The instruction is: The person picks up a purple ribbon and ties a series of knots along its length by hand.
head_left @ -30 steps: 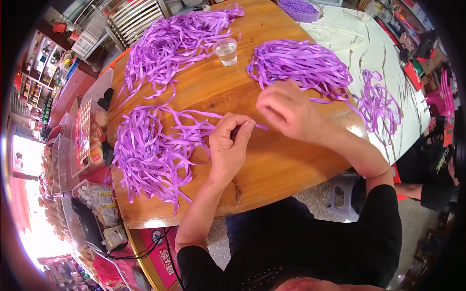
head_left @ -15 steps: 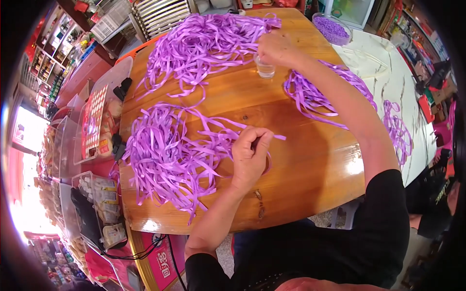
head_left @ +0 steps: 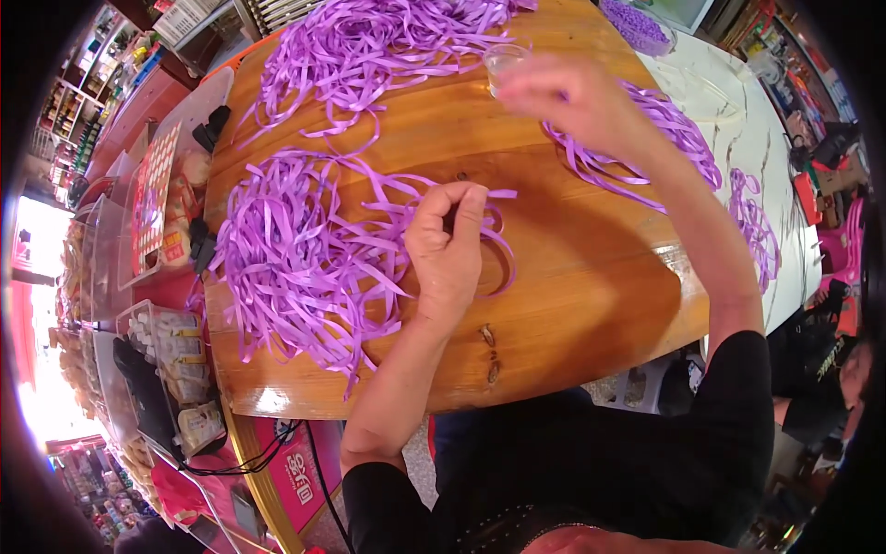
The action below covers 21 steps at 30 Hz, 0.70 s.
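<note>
A purple ribbon is pinched between the thumb and fingers of my left hand (head_left: 445, 254), and its short end (head_left: 503, 194) sticks out to the right. Left of that hand lies a loose heap of purple ribbons (head_left: 291, 258), with some strands running toward my fingers. My right hand (head_left: 586, 100) is smeared by motion, fingers partly curled, just right of a small clear cup (head_left: 505, 63). Whether that hand holds anything does not show. A flatter bunch of purple ribbons (head_left: 678, 143) is partly hidden behind my right forearm.
Another big heap of purple ribbons (head_left: 369, 55) covers the far left of the wooden table (head_left: 591, 305). On the white marbled table (head_left: 789, 185) at right are a tub of small purple pieces (head_left: 637, 26) and a loose ribbon bundle (head_left: 752, 226). Clear bins (head_left: 180, 355) stand at left.
My right hand has moved back from above the cup, toward me and to the right. My left hand keeps its pinch on the ribbon. The whole view has shifted slightly.
</note>
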Motion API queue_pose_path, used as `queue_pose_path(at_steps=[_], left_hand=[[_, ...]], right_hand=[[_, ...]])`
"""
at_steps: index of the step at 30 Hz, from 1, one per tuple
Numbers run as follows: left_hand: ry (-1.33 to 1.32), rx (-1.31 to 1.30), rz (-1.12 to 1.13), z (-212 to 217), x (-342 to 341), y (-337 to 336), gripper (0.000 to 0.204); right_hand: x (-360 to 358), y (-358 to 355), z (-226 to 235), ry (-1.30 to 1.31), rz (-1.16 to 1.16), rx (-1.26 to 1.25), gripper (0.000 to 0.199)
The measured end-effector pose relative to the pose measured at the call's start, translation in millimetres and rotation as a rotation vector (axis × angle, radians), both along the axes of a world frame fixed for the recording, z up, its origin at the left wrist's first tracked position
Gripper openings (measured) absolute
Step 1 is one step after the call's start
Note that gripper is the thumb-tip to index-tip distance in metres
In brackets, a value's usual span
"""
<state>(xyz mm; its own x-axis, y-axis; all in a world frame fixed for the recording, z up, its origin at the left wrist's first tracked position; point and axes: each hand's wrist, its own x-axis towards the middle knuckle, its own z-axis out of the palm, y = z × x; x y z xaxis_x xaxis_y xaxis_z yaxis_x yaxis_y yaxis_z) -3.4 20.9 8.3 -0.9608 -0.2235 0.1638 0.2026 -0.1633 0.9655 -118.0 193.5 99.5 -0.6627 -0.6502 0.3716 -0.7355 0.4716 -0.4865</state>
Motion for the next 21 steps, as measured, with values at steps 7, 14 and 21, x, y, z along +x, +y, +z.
queue_pose_path(at_steps=[7,14,21], left_hand=[[0.135,-0.145,0.054,-13,1,10,0.004],[0.209,-0.439,-0.037,-5,4,4,0.007],[0.206,-0.63,-0.141,-1,3,-4,0.009]], right_hand=[[86,-4,-36,-0.226,0.116,-0.115,0.026],[88,6,-43,0.256,0.03,0.024,0.019],[95,15,-44,0.274,-0.027,0.17,0.007]])
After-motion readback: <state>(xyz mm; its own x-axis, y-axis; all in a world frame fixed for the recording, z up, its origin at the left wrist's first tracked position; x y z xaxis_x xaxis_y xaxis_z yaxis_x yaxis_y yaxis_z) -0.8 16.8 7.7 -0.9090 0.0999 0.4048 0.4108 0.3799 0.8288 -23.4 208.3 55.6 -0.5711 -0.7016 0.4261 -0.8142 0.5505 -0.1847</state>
